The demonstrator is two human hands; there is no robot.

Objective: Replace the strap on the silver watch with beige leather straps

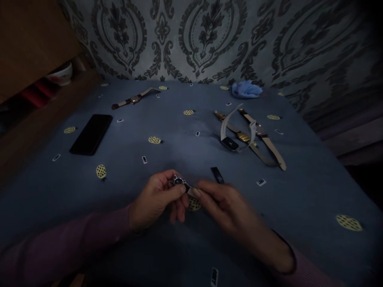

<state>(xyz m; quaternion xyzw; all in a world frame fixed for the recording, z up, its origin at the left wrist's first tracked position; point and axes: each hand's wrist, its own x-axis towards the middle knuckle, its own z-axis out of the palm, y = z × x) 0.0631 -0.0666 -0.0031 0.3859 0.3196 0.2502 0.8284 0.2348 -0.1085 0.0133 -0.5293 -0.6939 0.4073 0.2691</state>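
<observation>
My left hand [161, 195] is closed around a small wristwatch [178, 180] with a silver case and dark face, its thumb pressed on the strap beside the case. A short strap [189, 190], dark and pale, runs from the case towards my right hand [224, 201]. The right thumb and forefinger pinch at that strap's end; whether they also hold a thin tool, I cannot tell. Just beyond the right fingers lies a dark strap piece [217, 175], flat on the blue tablecloth and partly hidden by the hand.
To the right lie a pale-strapped smart band [229, 143], a gold watch [243, 137] and a light-strapped watch [271, 149]. Behind them is a crumpled blue cloth [246, 89]. A black phone [91, 134] and another watch [135, 99] lie left. Patterned wallpaper [167, 40] backs the table.
</observation>
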